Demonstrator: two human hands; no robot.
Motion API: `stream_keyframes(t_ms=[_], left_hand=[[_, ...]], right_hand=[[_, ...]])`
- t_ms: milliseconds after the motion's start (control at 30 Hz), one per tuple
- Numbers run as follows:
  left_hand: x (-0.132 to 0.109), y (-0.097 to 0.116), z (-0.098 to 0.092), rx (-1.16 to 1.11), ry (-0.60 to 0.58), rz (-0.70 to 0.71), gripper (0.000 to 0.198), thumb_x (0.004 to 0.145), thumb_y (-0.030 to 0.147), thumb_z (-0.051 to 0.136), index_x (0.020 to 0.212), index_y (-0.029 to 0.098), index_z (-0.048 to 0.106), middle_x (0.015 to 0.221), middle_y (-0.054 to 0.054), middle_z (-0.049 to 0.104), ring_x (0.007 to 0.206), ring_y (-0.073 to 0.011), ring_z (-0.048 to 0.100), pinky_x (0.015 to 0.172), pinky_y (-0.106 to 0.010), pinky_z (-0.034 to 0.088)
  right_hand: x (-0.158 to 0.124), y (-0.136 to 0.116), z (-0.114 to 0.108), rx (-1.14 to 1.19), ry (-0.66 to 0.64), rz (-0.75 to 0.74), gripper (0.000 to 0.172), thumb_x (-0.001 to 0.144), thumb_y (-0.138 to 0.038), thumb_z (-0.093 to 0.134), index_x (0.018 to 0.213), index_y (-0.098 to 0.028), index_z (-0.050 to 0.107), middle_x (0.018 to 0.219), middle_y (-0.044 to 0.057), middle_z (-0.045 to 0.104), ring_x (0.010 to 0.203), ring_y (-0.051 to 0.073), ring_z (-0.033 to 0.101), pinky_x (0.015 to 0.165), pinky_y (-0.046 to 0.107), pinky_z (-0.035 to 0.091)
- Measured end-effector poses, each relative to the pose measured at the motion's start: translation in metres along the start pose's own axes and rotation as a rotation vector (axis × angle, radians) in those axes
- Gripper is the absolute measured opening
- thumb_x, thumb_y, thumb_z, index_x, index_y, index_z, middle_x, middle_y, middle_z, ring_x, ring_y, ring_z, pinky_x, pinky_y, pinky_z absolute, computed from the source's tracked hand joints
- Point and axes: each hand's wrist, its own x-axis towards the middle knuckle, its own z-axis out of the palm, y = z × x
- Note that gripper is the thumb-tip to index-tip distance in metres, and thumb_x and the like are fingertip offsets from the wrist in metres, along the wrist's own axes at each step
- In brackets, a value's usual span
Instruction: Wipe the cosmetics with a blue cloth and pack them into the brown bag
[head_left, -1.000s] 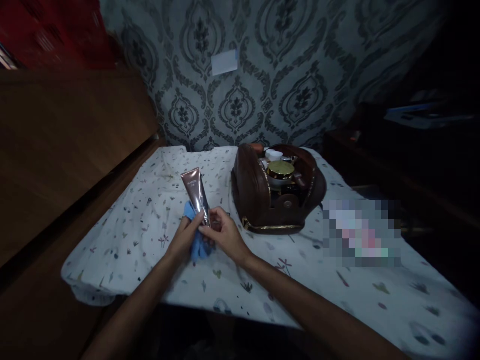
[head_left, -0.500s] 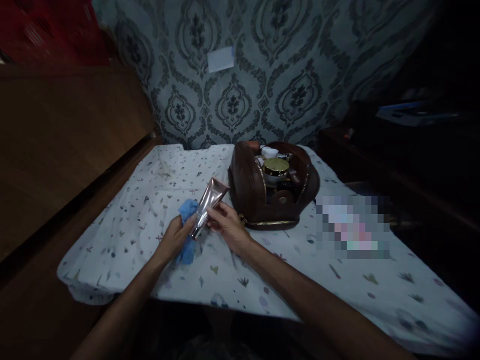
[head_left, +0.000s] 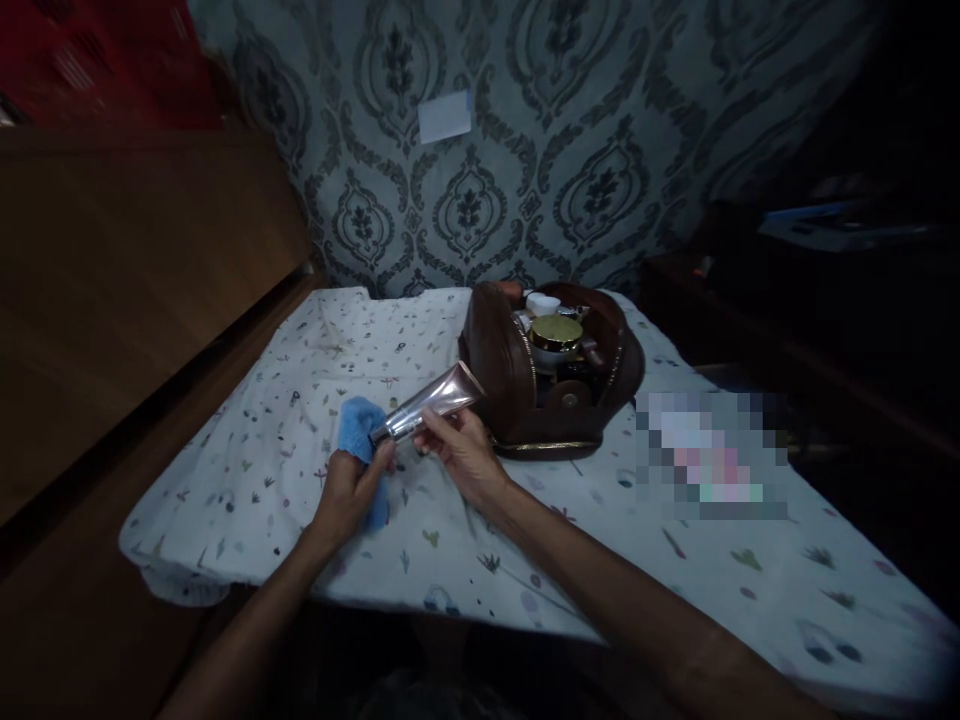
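Note:
My right hand (head_left: 459, 455) pinches a shiny pink cosmetic tube (head_left: 431, 403), which lies almost level with its flat crimped end pointing right, towards the bag. My left hand (head_left: 351, 488) is closed on a blue cloth (head_left: 355, 432) and presses it against the tube's cap end. Both hands hover over a white patterned sheet (head_left: 262, 450) on the table. An open brown toiletry bag (head_left: 510, 375) stands just right of the tube, with a gold-lidded jar (head_left: 556, 334) and other small containers inside.
A wooden panel (head_left: 135, 290) runs along the left of the table. Patterned wallpaper with a pale paper slip (head_left: 445, 117) is behind. A blurred patch (head_left: 712, 455) lies on the sheet right of the bag. Dark furniture stands at the right.
The tube has swung from upright, leaning left, down to nearly level with its flat end towards the bag. My left hand with the cloth has shifted slightly left to the cap end.

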Motion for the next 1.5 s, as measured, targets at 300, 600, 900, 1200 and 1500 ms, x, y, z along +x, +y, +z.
stream_keyframes(t_ms=[300, 600, 900, 1200, 1500], left_hand=[[-0.001, -0.005, 0.001, 0.202, -0.026, 0.076, 0.054, 0.091, 0.058, 0.052, 0.056, 0.018, 0.062, 0.046, 0.001, 0.047, 0.044, -0.0118, 0.044, 0.050, -0.025, 0.035], [0.002, -0.010, 0.003, 0.211, -0.017, 0.244, 0.026, 0.084, 0.044, 0.068, 0.087, 0.018, 0.067, 0.082, -0.002, 0.065, 0.076, -0.0180, 0.060, 0.074, -0.028, 0.047], [0.028, 0.010, -0.027, 0.401, 0.072, 0.549, 0.027, 0.096, 0.037, 0.050, 0.085, 0.018, 0.064, 0.092, -0.006, 0.065, 0.084, -0.0196, 0.061, 0.079, -0.032, 0.052], [0.041, 0.027, -0.045, 1.058, -0.515, 0.869, 0.045, 0.096, 0.020, 0.047, 0.141, 0.022, 0.048, 0.152, -0.013, 0.047, 0.142, -0.0302, 0.042, 0.090, -0.039, 0.058], [0.037, 0.015, -0.049, 1.152, -0.293, 0.613, 0.034, 0.100, 0.030, 0.044, 0.132, 0.021, 0.053, 0.115, -0.008, 0.063, 0.095, -0.0198, 0.066, 0.070, -0.028, 0.053]], right_hand=[[0.002, 0.005, -0.002, 0.019, 0.016, 0.000, 0.052, 0.056, -0.046, 0.095, 0.083, -0.021, 0.058, 0.069, -0.005, 0.065, 0.057, 0.010, 0.059, 0.055, 0.024, 0.046], [-0.005, 0.012, -0.001, 0.046, -0.168, 0.098, 0.053, 0.062, -0.041, 0.093, 0.102, -0.024, 0.062, 0.092, -0.002, 0.071, 0.084, 0.014, 0.067, 0.077, 0.027, 0.056], [-0.007, 0.006, -0.004, -0.194, -0.266, 0.080, 0.045, 0.075, -0.047, 0.080, 0.110, -0.027, 0.060, 0.094, -0.001, 0.063, 0.079, 0.016, 0.060, 0.065, 0.029, 0.056], [0.002, 0.009, -0.008, -0.627, -0.250, -0.159, 0.027, 0.067, -0.032, 0.074, 0.088, -0.018, 0.064, 0.085, -0.002, 0.065, 0.086, 0.019, 0.058, 0.080, 0.031, 0.047], [0.004, 0.011, -0.008, -0.441, -0.105, -0.189, 0.039, 0.067, -0.043, 0.081, 0.093, -0.020, 0.063, 0.082, 0.000, 0.063, 0.077, 0.016, 0.060, 0.065, 0.027, 0.049]])
